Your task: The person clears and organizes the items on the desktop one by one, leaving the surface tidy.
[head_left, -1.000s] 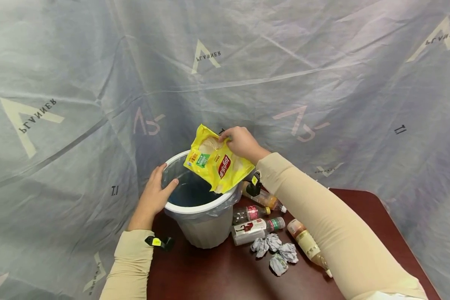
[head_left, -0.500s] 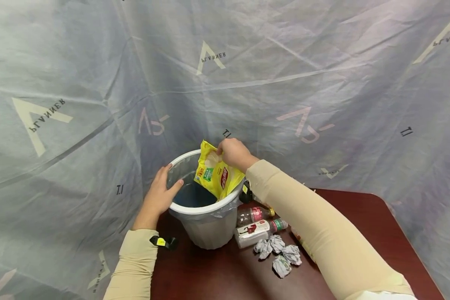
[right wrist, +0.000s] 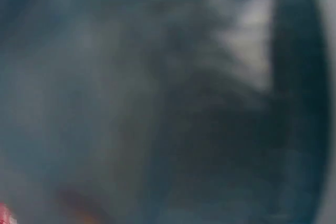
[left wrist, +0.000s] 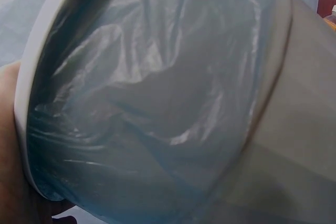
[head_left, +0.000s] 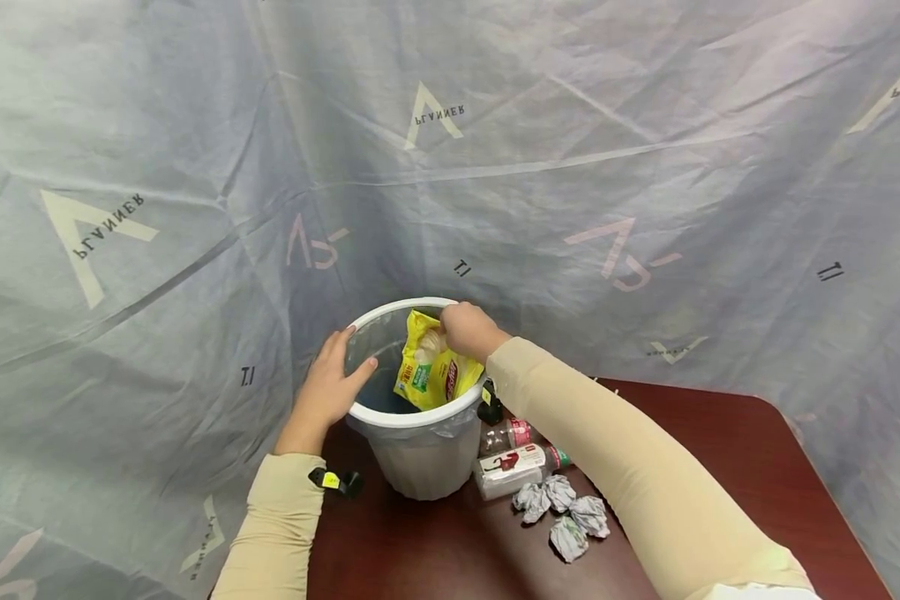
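Yellow snack bag (head_left: 429,373) pinched at its top edge by the right hand (head_left: 467,330), fingers curled round the crumpled upper corner, just above the far rim of the white waste bin (head_left: 412,415). Bag hanging straight below that hand, long axis close to upright, leaning slightly toward the bin's right wall, lower half already inside the mouth and under the rim line. Whether the bottom edge touches the clear liner (left wrist: 157,103) or the bin floor: hidden by the near rim. Left hand (head_left: 333,385) clamped on the bin's left rim, thumb hooked over the inside, fingers down the outside, so gripping the bin rather than the bag; left wrist view filled by the same rim and the wrinkled liner. Right wrist view only a blue-grey blur, nothing to read from it. Right hand by far the nearer to the bag, in fact the only one touching it; left hand across the bin opening from it, apart. Right of the bin, on the dark red table (head_left: 690,433): two plastic bottles (head_left: 521,460) lying on their sides close against the bin's base, long axes pointing away from the bin, partly covered by the right forearm; just beyond them, toward the near edge, a cluster of crumpled paper balls (head_left: 562,508). Behind the bin, a grey printed sheet (head_left: 570,167) as backdrop.
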Motion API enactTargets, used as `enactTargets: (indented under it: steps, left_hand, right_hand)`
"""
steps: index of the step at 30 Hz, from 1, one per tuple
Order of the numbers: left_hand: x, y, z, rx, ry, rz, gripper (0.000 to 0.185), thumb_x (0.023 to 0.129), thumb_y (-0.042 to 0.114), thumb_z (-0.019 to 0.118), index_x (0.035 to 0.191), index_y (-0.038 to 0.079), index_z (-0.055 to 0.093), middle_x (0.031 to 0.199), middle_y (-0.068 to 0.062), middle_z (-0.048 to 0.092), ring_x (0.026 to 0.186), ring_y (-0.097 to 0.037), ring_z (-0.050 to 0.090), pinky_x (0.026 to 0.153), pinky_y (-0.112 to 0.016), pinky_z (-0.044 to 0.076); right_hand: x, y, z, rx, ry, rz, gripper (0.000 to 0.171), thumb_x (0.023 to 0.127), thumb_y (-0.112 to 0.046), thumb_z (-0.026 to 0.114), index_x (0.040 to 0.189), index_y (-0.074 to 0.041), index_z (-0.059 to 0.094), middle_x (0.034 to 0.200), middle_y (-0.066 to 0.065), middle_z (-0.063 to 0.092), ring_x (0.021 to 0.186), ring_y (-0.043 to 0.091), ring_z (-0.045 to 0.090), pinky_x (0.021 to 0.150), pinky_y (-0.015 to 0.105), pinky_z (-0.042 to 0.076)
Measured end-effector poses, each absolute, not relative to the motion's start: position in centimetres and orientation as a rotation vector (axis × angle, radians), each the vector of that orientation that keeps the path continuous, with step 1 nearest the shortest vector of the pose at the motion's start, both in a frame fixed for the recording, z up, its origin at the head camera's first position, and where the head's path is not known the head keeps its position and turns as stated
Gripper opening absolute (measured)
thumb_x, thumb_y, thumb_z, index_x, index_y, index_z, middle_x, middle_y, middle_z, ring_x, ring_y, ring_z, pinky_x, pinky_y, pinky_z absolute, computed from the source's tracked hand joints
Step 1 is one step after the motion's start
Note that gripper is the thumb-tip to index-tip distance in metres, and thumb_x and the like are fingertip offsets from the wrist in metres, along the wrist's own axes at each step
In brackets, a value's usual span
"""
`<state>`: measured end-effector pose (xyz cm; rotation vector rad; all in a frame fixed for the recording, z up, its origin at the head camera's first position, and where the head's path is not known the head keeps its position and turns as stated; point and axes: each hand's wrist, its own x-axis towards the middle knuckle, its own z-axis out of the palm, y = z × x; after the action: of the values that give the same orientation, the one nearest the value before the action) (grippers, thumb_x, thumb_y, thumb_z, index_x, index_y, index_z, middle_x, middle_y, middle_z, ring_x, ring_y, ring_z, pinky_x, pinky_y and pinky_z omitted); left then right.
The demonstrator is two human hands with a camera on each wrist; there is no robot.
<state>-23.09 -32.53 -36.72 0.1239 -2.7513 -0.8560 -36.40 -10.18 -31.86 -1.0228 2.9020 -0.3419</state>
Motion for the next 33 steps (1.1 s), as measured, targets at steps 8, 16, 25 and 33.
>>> enactTargets:
  steps: [8,16,25,33]
  left_hand:
    - [-23.2,-32.5,-36.8,0.114,-2.751,-0.846,0.078,0.101,0.052,0.051,0.163,0.016,0.019,0.167,-0.023,0.011,0.149,-0.049,0.019,0.113,-0.07,0.024]
    - [-23.2,-32.4,-36.5,0.098,-2.773,-0.826,0.081,0.1,0.054,0.052,0.163,0.015,0.02,0.166,-0.025,0.01,0.149,-0.05,0.018,0.112,-0.07,0.025]
    - [-23.0,-32.5,-36.3,0.12,-2.798,-0.801,0.081,0.1,0.054,0.052,0.163,0.016,0.019,0.167,-0.024,0.009,0.149,-0.05,0.018,0.112,-0.07,0.025]
    - [-22.8,-32.3,-36.0,0.127,-2.802,-0.789,0.079,0.1,0.05,0.052,0.163,0.014,0.02,0.166,-0.025,0.011,0.148,-0.05,0.021,0.113,-0.069,0.025]
  right_hand:
    - [-36.4,-10.9,-33.0,-1.003,2.809,-0.174,0.009,0.094,-0.01,0.069,0.101,-0.005,0.069,0.096,0.009,0.07,0.077,0.019,0.056,0.069,0.032,0.049]
    - [-35.8,-11.1,-34.1,-0.989,2.694,0.083,0.009,0.091,-0.012,0.072,0.099,-0.009,0.07,0.099,0.007,0.068,0.077,0.018,0.053,0.065,0.03,0.045]
    - [-35.3,-11.5,-35.0,-1.029,2.484,0.464,0.054,0.1,-0.018,0.062,0.152,-0.019,0.048,0.162,0.025,0.025,0.12,0.028,0.051,0.078,0.033,0.049]
    - [-34.8,-11.0,-34.8,-1.057,2.414,0.445,0.057,0.104,-0.012,0.052,0.159,-0.018,0.037,0.167,0.023,0.011,0.138,0.034,0.042,0.087,0.036,0.047]
